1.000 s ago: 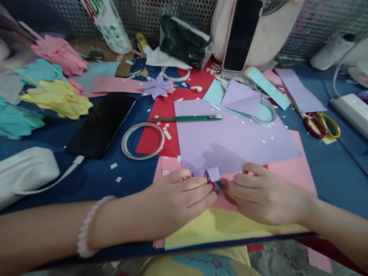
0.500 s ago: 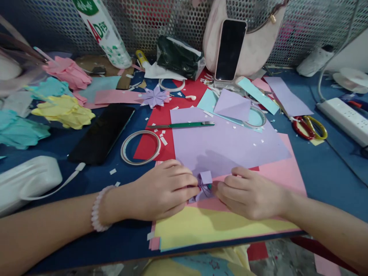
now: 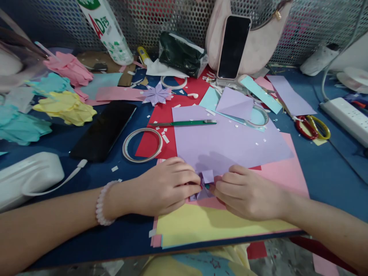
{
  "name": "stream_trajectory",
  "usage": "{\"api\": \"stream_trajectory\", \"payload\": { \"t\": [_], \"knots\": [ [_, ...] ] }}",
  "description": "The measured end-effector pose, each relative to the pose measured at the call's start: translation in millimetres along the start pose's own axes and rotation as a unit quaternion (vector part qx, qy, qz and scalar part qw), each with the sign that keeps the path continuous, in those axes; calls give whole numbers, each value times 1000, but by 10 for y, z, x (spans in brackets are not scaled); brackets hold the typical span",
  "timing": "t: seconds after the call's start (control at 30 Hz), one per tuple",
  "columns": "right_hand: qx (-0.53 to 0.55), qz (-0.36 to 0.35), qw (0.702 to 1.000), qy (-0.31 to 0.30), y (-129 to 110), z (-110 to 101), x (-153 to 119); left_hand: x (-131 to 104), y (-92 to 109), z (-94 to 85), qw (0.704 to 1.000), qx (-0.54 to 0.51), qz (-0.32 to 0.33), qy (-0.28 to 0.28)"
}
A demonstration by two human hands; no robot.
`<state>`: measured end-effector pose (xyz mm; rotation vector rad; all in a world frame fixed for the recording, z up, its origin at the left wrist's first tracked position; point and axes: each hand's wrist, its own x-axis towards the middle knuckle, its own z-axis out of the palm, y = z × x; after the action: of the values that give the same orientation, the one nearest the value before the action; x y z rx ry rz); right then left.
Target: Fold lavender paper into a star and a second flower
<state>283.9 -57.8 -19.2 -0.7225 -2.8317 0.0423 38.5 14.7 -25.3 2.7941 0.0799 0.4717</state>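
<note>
Both hands have drawn a little closer together since half a second ago, and the small folded purple piece (image 3: 206, 182) between them sits lower, more hidden by fingers; the left hand (image 3: 163, 188) pinches it from one side with fingertips closed on the paper, the right hand (image 3: 247, 193) pinches it from the other, fingers curled and pressed together on it; the piece lies at the near edge of the large purple sheet (image 3: 230, 142), over the pink sheet (image 3: 287, 172) and just above the yellow sheet (image 3: 215, 226); the yellow sheet's near edge runs close to the table's front edge, so little room is left toward the body; a beaded bracelet (image 3: 102, 203) circles the left wrist. Beyond the hands the purple sheet is bare up to the green-handled cutter (image 3: 186, 123), which lies along its far edge; a tape ring (image 3: 142, 145) rests to the left, half on red paper (image 3: 161, 130); a dark phone (image 3: 105, 130) lies further left on the blue table (image 3: 330, 176); red and yellow scissors (image 3: 313, 127) sit well apart to the right, with open blue surface between them and the right forearm.
</note>
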Motion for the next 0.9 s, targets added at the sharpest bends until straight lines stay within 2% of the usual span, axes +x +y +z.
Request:
{"api": "stream_trajectory", "payload": {
  "t": [0.3, 0.43, 0.6, 0.9],
  "knots": [
    [-4, 17, 997, 70, -28, 18, 27, -5, 16, 30, 999, 54, 8, 0],
    [-59, -28, 993, 97, -67, 10, 41, 2, 13, 36, 999, 40, 12, 7],
    [-99, -67, 989, 88, -104, -23, 36, 18, 10, 20, 999, 5, 25, 22],
    [-143, -98, 982, 75, -138, -48, 37, -21, -15, 3, 1000, -12, 5, 21]
  ]
}}
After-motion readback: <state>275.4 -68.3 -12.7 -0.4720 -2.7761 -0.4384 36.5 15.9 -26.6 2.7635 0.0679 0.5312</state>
